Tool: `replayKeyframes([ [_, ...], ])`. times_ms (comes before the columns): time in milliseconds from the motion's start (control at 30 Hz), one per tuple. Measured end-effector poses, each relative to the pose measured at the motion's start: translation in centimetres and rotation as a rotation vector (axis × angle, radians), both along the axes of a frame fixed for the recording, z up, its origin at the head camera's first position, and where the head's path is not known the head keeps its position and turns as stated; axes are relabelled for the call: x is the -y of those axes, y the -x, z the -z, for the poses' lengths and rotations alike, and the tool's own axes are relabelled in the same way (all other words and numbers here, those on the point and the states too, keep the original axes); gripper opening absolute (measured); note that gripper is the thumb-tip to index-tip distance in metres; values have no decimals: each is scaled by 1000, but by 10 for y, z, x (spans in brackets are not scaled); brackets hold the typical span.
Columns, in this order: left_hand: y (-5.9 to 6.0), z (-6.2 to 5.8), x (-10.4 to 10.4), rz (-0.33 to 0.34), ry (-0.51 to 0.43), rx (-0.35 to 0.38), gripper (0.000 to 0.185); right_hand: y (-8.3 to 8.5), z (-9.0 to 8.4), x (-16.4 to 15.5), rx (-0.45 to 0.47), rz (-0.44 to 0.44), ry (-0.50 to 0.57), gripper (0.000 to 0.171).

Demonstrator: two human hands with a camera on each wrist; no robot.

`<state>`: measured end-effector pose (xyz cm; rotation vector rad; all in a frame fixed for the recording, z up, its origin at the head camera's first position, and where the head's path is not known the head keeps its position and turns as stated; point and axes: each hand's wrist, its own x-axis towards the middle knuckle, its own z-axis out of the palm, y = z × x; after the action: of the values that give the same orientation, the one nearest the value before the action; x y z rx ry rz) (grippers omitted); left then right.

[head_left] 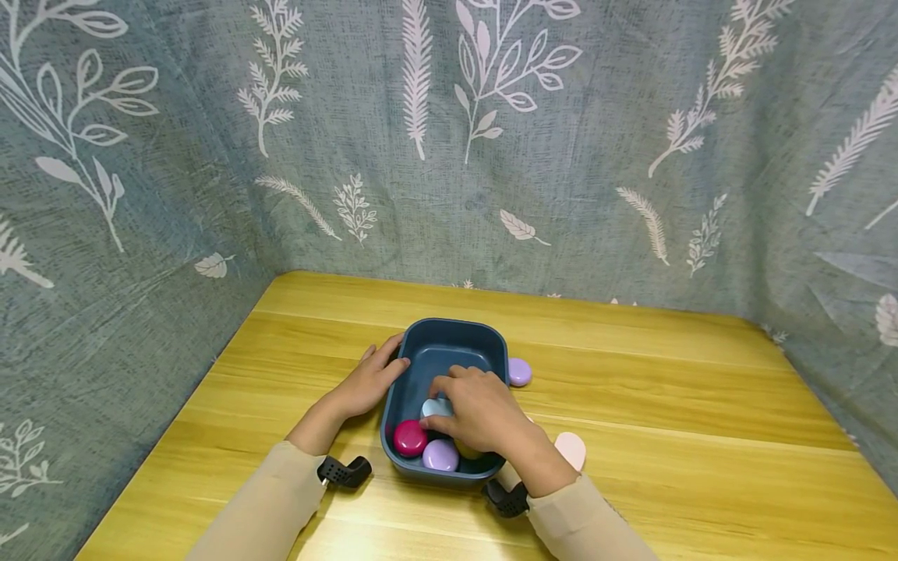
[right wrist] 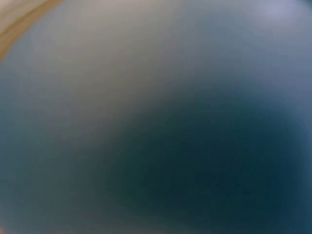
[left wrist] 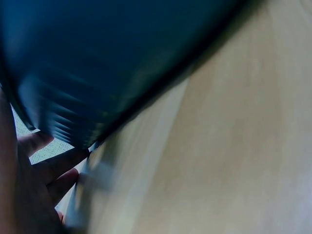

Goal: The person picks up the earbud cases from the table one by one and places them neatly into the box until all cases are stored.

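Observation:
A dark blue rectangular container (head_left: 394, 405) with rounded corners stands on the table. My left hand (head_left: 365, 386) holds its left side, thumb over the rim and fingers along the outer wall. Those fingers also show against the container's wall (left wrist: 97, 63) in the left wrist view. Inside the container, my right hand (head_left: 480, 409) pinches a light blue rounded piece (head_left: 436, 407) between thumb and fingers. Near it lie a glossy magenta round piece (head_left: 410, 438) and a lilac round piece (head_left: 440, 456). A yellowish piece is mostly hidden under the right hand. The right wrist view is too blurred to read.
Outside the container's right wall lies another lilac round piece (head_left: 520, 372). A pale pink rounded piece (head_left: 570, 450) rests beside my right forearm, partly covered. The wooden table (head_left: 666, 405) meets a leaf-patterned cloth (head_left: 449, 226) at the back and sides.

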<state>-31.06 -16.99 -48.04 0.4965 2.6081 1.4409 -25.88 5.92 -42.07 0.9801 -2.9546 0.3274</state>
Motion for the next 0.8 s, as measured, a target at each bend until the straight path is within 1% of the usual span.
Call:
replayKeyframes([
  [200,1,1,0,3,-2,-7,55,0,1,0,5,8,-16,43],
  [500,0,0,-1,-8,11,2,55,2,2,0,26,12,-32,41],
  [800,1,0,-1,-3,12,-6,56,3,4,-1,23,3,-18,42],
])
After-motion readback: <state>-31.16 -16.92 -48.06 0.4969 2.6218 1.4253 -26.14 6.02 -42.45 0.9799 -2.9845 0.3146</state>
